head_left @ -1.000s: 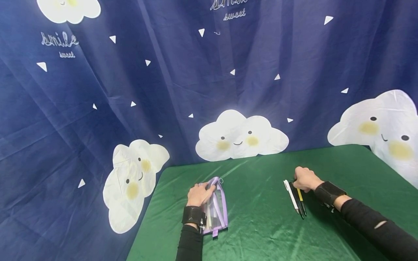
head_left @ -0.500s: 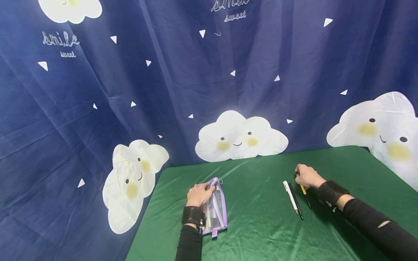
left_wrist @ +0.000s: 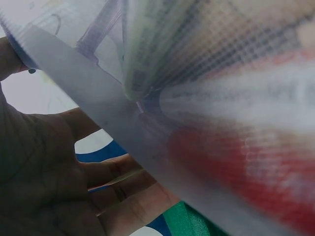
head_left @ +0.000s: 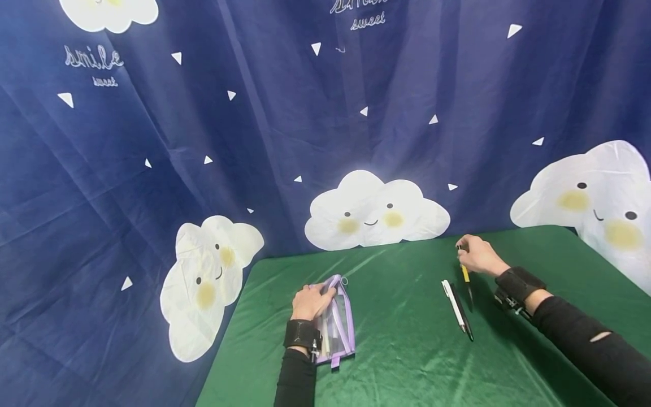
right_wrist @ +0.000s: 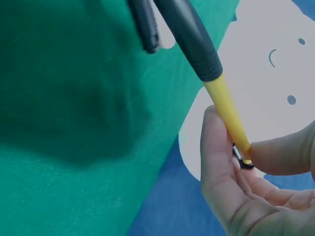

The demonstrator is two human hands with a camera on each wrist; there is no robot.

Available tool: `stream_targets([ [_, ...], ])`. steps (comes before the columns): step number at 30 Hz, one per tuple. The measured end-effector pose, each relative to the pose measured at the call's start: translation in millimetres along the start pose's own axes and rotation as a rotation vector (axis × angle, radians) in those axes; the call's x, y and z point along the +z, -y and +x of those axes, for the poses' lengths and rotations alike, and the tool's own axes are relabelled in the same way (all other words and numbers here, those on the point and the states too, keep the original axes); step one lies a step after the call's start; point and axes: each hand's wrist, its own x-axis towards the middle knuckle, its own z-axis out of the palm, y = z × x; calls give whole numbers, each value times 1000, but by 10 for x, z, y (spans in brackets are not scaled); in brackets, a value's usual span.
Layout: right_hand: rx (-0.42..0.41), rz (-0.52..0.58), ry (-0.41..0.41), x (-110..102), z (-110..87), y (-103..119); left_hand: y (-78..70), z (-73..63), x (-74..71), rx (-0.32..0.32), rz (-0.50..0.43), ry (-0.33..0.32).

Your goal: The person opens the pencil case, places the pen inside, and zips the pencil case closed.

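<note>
Head view: yellow pen (head_left: 465,274) slants, black grip (head_left: 470,294) nearest.

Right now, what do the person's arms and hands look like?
The left sleeve and right sleeve are both black, and the right one has a little slit in it. There's a wide black band on each wrist, left band and right band, with a small gadget under the right one. The fingers are bare, no gloves.
</note>
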Motion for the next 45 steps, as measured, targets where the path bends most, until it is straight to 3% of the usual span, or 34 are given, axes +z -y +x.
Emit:
stream_targets([
  [18,-105,182,-59,109,107,195,-6,0,-17,-2,1,11],
  [29,-165,303,-32,182,205,290,12,11,-13,-9,11,17],
  [38,-230,282,-30,291,285,369,-19,-17,-37,-6,7,10],
  [45,-224,276,-40,337,317,458,-17,-15,-33,-12,11,13],
])
